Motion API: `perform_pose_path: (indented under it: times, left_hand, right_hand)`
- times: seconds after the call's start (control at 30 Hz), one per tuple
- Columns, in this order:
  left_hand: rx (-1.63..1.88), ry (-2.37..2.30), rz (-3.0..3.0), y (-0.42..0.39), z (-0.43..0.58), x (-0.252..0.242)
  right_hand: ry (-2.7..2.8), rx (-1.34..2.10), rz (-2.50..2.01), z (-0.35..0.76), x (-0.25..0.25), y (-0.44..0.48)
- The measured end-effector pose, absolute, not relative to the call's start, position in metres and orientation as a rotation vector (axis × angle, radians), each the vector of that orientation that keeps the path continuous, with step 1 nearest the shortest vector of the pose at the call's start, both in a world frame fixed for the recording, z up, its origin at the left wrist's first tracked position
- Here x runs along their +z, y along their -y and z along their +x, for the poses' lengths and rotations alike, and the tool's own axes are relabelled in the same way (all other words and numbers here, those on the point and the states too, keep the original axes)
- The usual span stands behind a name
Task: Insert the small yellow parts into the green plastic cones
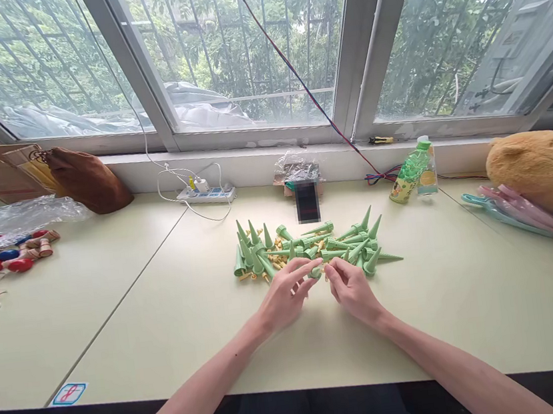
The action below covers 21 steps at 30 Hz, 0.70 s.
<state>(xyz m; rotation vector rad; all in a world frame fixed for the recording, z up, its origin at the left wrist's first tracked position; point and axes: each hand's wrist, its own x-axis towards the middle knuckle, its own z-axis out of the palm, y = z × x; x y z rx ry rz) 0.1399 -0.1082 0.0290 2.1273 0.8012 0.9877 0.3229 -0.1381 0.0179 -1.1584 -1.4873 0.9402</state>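
My left hand [289, 289] is closed on a green plastic spike [315, 273], whose round end shows between the fingertips. Just to the right, my right hand [351, 286] pinches a small yellowish piece [325, 269], mostly covered by the thumb and finger. The two sets of fingertips almost meet; whether the pieces touch I cannot tell. Directly beyond both hands lies a pile of green spikes [357, 251], some upright on their caps, others on their sides. Small yellow plastic parts [279, 258] are scattered among them.
Behind the pile sits a dark blurred rectangle [307, 202]. A power strip [207, 194] with cables is back left; a green-capped bottle [410, 172] is back right. Wooden toys with red and blue balls [21, 264] lie far left, a plush [545, 174] far right.
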Motion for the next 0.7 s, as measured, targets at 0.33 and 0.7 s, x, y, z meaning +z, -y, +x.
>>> perform_pose_path:
  times: [0.33, 0.7]
  left_hand:
    - [1.022, -1.014, 1.786, 0.109, 0.142, 0.036]
    - [0.918, -0.979, 1.962, 0.110, 0.141, 0.040]
  right_hand:
    - [1.398, 0.929, -1.144, 0.323, 0.018, 0.138]
    - [1.541, 0.922, -1.099, 0.323, 0.019, 0.140]
